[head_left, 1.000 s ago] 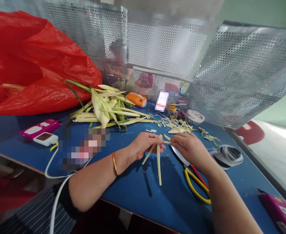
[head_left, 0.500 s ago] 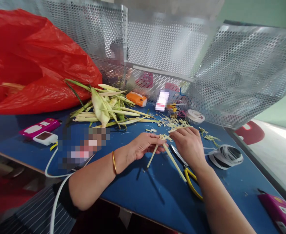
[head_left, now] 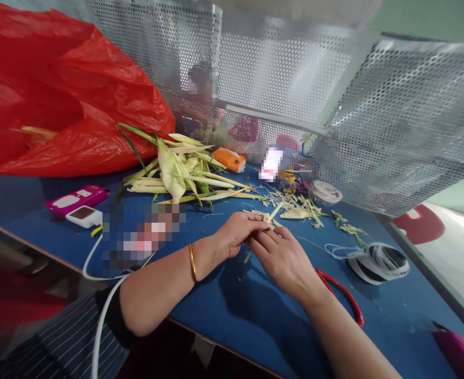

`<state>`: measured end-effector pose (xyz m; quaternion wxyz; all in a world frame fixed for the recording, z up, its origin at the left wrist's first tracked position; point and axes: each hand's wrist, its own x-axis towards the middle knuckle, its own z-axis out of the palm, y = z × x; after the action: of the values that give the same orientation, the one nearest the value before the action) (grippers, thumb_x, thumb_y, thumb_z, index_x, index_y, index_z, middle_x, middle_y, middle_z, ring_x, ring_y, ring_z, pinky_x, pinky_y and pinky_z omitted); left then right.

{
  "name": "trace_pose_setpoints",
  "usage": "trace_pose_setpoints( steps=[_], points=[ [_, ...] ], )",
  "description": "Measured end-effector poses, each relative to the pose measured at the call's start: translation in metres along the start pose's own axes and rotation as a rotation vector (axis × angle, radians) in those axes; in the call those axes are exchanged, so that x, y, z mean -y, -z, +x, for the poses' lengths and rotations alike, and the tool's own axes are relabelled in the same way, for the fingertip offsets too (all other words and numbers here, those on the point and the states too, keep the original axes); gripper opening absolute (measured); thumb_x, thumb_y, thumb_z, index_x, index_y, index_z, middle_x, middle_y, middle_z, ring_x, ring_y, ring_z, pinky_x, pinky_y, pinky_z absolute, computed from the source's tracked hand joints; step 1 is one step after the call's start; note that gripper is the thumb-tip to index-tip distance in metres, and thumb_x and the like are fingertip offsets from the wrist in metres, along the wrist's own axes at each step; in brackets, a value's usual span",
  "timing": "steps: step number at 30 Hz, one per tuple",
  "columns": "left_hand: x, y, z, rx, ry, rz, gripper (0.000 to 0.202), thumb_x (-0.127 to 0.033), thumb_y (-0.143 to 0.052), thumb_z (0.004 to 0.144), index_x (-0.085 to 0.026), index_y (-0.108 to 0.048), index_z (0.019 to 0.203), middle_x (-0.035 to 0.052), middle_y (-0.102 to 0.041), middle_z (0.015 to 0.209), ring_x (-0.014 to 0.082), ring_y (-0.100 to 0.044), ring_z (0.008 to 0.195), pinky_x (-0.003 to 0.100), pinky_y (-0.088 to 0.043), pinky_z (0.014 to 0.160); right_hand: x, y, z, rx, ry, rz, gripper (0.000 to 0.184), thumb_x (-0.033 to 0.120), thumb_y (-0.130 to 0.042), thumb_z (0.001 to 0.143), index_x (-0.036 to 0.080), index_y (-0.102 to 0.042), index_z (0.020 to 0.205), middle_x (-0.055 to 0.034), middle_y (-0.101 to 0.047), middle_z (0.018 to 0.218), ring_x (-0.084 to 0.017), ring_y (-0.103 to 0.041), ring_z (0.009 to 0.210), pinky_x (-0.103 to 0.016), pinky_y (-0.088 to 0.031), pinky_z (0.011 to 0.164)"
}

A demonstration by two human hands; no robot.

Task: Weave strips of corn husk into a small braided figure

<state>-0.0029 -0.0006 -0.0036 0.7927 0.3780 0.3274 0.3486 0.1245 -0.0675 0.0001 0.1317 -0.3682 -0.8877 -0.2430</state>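
My left hand is closed, thumb and fingers pinching pale corn husk strips near the middle of the table. Against its fingertips, my right hand is closed on the same strips; its fingers hide most of them. Partly behind my right forearm lies a red curved tool handle; the rest of the tool is hidden. A wider husk piece rests just beyond my hands, beside scattered husk trimmings.
A pile of corn husks lies at the back left before a red plastic bag. A spool of white thread stands on the right. An orange tissue pack and a white cable are also present. Perforated metal panels border the back.
My right hand has moved left and toward me, meeting the left fingers. The two hanging husk strips are now mostly hidden. Yellow-handled scissors no longer show; a red handle does.
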Motion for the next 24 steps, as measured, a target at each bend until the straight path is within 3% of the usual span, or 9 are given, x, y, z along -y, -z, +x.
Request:
trace_pose_setpoints(
  steps=[8,12,16,24],
  points=[
    [-0.002,0.002,-0.001,0.014,0.000,0.039,0.017,-0.019,-0.080,0.062,-0.009,-0.069,0.071,0.0025,-0.065,0.066,0.0085,-0.058,0.059,0.020,-0.043,0.058,-0.003,0.001,-0.004,-0.095,0.070,0.086,0.030,0.011,-0.040,0.097,0.018,-0.059,0.075,-0.0031,-0.058,0.071,-0.018,-0.051,0.072,-0.035,-0.040,0.082],
    [-0.004,0.002,0.000,-0.007,-0.011,0.058,0.025,-0.021,-0.084,0.061,-0.008,-0.068,0.075,0.0038,-0.066,0.069,0.0107,-0.062,0.062,0.021,-0.046,0.062,-0.001,0.004,-0.002,-0.130,0.089,0.114,0.033,0.010,-0.038,0.097,0.019,-0.058,0.072,-0.0023,-0.057,0.068,-0.017,-0.050,0.070,-0.034,-0.042,0.083],
    [-0.007,0.001,0.000,-0.053,0.003,0.075,0.017,-0.019,-0.081,0.068,-0.009,-0.067,0.073,0.0047,-0.067,0.068,0.0125,-0.064,0.064,0.023,-0.050,0.063,0.002,0.006,-0.002,-0.158,0.104,0.121,0.033,0.009,-0.039,0.096,0.018,-0.060,0.071,-0.0027,-0.057,0.067,-0.017,-0.050,0.068,-0.034,-0.043,0.083],
    [-0.007,0.000,0.002,-0.104,-0.016,0.097,0.009,-0.012,-0.075,0.074,-0.009,-0.066,0.075,0.0067,-0.069,0.072,0.0132,-0.068,0.066,0.022,-0.052,0.063,0.008,0.005,-0.002,-0.173,0.132,0.184,0.033,0.010,-0.039,0.096,0.017,-0.060,0.071,-0.0022,-0.057,0.065,-0.016,-0.047,0.061,-0.033,-0.039,0.069]
  ],
)
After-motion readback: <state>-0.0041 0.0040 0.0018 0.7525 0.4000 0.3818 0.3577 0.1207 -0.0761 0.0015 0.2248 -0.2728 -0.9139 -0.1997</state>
